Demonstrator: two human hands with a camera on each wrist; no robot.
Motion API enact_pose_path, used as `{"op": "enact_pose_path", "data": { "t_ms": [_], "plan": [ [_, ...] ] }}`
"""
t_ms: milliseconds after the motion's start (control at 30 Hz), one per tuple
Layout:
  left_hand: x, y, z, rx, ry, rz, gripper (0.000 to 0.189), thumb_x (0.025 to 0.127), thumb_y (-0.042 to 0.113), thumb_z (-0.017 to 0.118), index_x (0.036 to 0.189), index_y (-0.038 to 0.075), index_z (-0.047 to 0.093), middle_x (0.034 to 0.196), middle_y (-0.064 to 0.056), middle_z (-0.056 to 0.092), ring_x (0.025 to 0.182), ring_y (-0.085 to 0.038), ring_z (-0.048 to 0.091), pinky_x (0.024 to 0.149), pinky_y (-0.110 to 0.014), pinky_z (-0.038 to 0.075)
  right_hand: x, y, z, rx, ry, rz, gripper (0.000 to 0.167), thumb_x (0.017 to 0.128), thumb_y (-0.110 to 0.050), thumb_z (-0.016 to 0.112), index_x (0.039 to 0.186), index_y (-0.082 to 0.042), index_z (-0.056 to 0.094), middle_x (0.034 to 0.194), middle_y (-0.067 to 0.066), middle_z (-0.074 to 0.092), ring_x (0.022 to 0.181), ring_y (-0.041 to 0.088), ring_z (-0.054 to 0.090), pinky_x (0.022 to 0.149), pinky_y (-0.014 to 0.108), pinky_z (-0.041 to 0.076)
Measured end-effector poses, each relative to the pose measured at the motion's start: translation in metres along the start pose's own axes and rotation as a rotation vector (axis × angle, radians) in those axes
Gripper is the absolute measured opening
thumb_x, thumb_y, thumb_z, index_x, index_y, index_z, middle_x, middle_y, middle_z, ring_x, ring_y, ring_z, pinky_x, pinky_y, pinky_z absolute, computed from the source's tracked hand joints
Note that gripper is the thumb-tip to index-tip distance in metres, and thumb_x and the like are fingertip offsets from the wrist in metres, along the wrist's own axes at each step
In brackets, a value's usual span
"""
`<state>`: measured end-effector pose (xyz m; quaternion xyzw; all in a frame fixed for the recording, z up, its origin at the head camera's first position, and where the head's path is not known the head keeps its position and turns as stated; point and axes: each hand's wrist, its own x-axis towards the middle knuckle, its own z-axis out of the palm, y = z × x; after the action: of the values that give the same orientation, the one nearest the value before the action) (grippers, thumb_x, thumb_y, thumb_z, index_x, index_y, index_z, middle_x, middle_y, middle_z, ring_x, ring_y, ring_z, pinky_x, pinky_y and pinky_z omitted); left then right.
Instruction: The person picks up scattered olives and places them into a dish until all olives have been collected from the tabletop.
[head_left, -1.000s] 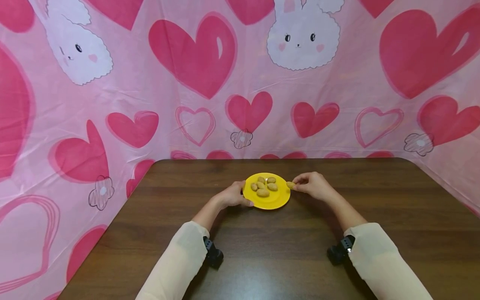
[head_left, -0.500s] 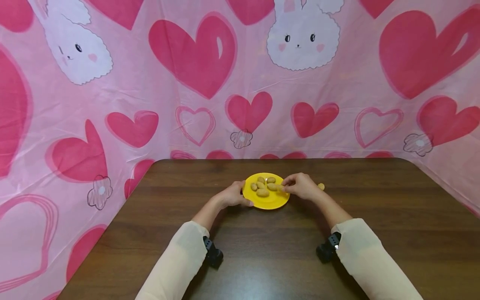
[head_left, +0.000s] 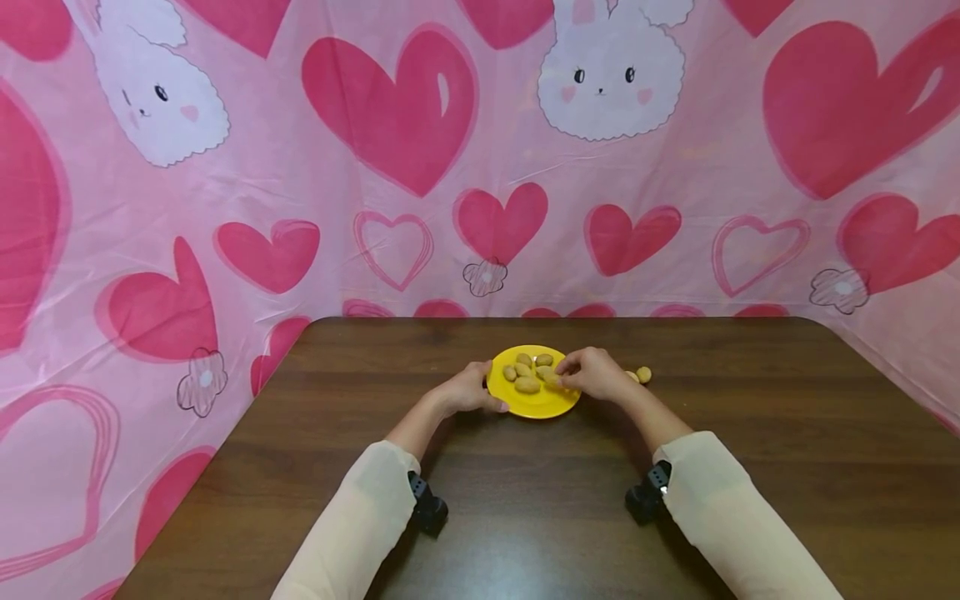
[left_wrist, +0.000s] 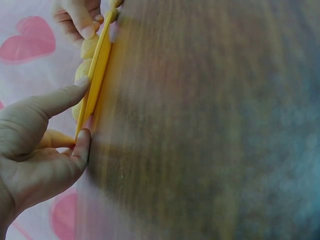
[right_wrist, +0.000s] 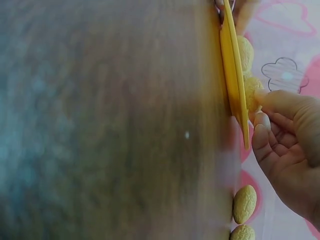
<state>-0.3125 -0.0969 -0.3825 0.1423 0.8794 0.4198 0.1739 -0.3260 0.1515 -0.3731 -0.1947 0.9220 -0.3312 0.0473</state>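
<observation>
A round yellow plate (head_left: 536, 408) holds several oval, tan, wrinkled walnuts (head_left: 527, 385). My left hand (head_left: 462, 389) grips its left rim, thumb on top and fingers below, as the left wrist view shows. At the right side of the plate, my right hand (head_left: 596, 372) pinches a walnut (right_wrist: 254, 95) between thumb and fingertips, low over the plate and close against the other nuts. Part of this walnut is covered by the fingers.
Two more walnuts, one of them (head_left: 644, 374) in plain sight, lie on the brown wooden table (head_left: 536, 500) just right of my right hand. A pink heart-patterned cloth (head_left: 480, 150) hangs behind the table's far edge.
My right hand has carried the walnut left, from beyond the plate's right rim to over the plate. Walnuts on the table have come into sight behind it. The left hand keeps its place.
</observation>
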Motion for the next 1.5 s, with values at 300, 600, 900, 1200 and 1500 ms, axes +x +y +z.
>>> {"op": "enact_pose_path", "data": {
  "t_ms": [300, 600, 900, 1200, 1500],
  "plan": [
    [0.0003, 0.0016, 0.0001, -0.006, 0.001, -0.010, 0.086, 0.076, 0.014, 0.076, 0.144, 0.000, 0.026, 0.144, -0.017, 0.027, 0.125, -0.028, 0.032, 0.109, -0.041, 0.018, 0.0002, -0.0002, 0.0005, -0.021, -0.010, 0.008, 0.016, 0.082, -0.009, 0.069, 0.095, -0.001, 0.070, 0.089, 0.007, 0.067, 0.074, 0.017, 0.053, 0.065, 0.026, 0.049],
    [-0.0005, 0.0015, 0.0004, -0.004, 0.002, -0.004, 0.086, 0.076, 0.013, 0.076, 0.144, -0.001, 0.025, 0.144, -0.017, 0.027, 0.126, -0.028, 0.031, 0.109, -0.041, 0.017, 0.0022, 0.0011, 0.0024, -0.027, -0.016, 0.030, 0.017, 0.082, -0.011, 0.070, 0.095, -0.002, 0.070, 0.092, 0.007, 0.067, 0.077, 0.018, 0.053, 0.068, 0.027, 0.049],
    [0.0000, 0.0014, 0.0005, -0.004, 0.001, -0.014, 0.086, 0.076, 0.014, 0.076, 0.144, 0.000, 0.025, 0.144, -0.017, 0.026, 0.125, -0.028, 0.031, 0.109, -0.041, 0.018, 0.0023, 0.0008, 0.0035, -0.058, -0.017, 0.005, 0.015, 0.081, -0.012, 0.070, 0.093, -0.003, 0.071, 0.089, 0.006, 0.067, 0.076, 0.017, 0.053, 0.067, 0.027, 0.049],
    [0.0002, 0.0010, 0.0009, 0.000, 0.002, 0.001, 0.085, 0.076, 0.013, 0.076, 0.144, 0.000, 0.026, 0.143, -0.017, 0.028, 0.123, -0.027, 0.032, 0.109, -0.042, 0.018, 0.0022, -0.0004, 0.0044, -0.097, -0.006, -0.025, 0.013, 0.081, -0.011, 0.071, 0.091, -0.003, 0.072, 0.086, 0.005, 0.068, 0.076, 0.017, 0.054, 0.066, 0.027, 0.049],
    [0.0007, 0.0001, 0.0013, 0.004, 0.000, 0.001, 0.084, 0.077, 0.013, 0.075, 0.144, 0.001, 0.027, 0.143, -0.017, 0.028, 0.123, -0.027, 0.033, 0.109, -0.042, 0.019, 0.0024, -0.0021, 0.0034, -0.099, -0.012, 0.005, 0.013, 0.081, -0.011, 0.071, 0.091, -0.003, 0.072, 0.086, 0.005, 0.067, 0.074, 0.017, 0.053, 0.066, 0.026, 0.050]
  ]
}}
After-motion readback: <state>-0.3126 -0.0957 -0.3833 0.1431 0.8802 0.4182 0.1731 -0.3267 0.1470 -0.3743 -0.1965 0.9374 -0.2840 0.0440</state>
